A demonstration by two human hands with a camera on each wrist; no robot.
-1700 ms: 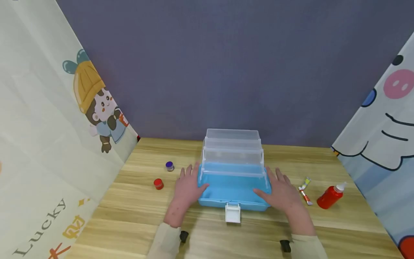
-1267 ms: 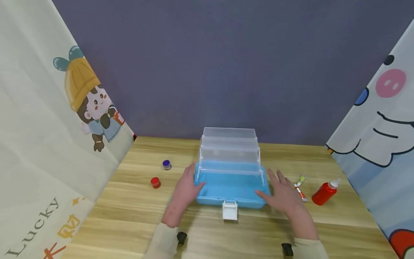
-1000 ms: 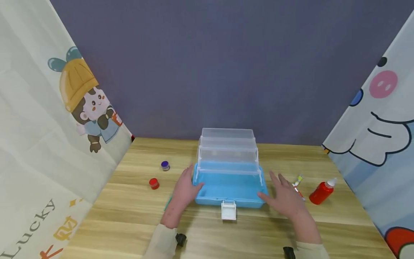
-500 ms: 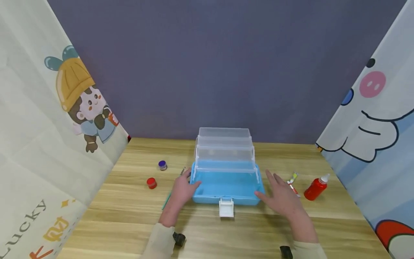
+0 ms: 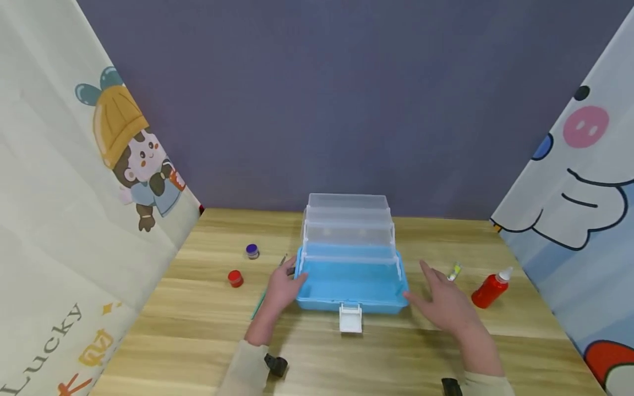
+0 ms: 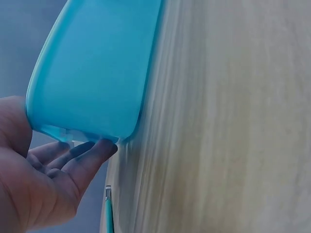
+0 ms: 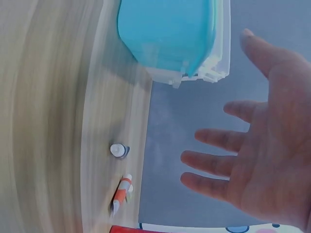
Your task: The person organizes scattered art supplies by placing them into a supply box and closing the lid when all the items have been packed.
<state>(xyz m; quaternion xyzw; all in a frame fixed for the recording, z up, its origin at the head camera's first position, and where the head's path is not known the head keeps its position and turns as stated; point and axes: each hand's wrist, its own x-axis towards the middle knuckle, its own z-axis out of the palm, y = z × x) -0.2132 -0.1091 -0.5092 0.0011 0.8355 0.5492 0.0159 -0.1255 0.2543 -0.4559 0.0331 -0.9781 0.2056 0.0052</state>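
A light blue storage box (image 5: 351, 280) with clear tiered trays (image 5: 348, 228) folded up at its back stands mid-table, its white latch (image 5: 350, 318) hanging at the front. My left hand (image 5: 282, 287) holds its left end, thumb over the rim and fingers on the outside wall; the left wrist view shows those fingertips against the box's end. To the right, my right hand (image 5: 448, 305) is off the box, with fingers spread and nothing held. A teal-handled paintbrush (image 5: 258, 305) lies beside my left hand and is partly covered by it.
On the left are a purple-lidded jar (image 5: 252, 251) and a red-lidded jar (image 5: 235, 278). Right of my right hand lie a red bottle (image 5: 490, 290) with a white nozzle and a yellow-green tube (image 5: 454, 271). The right wrist view shows an orange-and-white tube (image 7: 121, 194) and a small white-topped item (image 7: 117, 150).
My right hand has come away from the box's right end, moving right, and now covers the red-and-white tube. My left hand shifts slightly at the left end, and the paintbrush has come into view.
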